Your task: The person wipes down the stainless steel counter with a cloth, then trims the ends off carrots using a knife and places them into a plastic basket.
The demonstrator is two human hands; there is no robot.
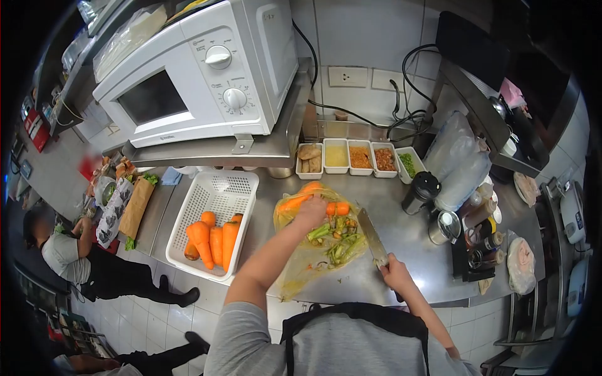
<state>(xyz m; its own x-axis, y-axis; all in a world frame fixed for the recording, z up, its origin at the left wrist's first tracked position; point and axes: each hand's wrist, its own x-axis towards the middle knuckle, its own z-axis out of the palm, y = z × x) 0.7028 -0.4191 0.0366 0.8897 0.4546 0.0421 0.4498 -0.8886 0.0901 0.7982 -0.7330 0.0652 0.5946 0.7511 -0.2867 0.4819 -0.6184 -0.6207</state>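
On the steel counter a yellow plastic bag (293,276) lies spread out, with carrots and green-and-brown vegetable trimmings (342,244) on it. My left hand (311,211) reaches over the bag with its fingers closed on a carrot (337,208); its fingertips are partly hidden. Another carrot (291,203) lies by that hand, partly under the plastic. My right hand (394,274) grips the handle of a broad-bladed knife (371,235). The blade points away from me, just right of the trimmings. Left of the bag, a white perforated basket (188,182) contains several large carrots (214,243).
White tubs (337,168) of chopped ingredients line the back. A black-lidded container (421,193), a metal canister (444,227) and bottles stand right. A microwave (188,81) sits on a shelf above the counter's left. Another person (69,257) stands far left.
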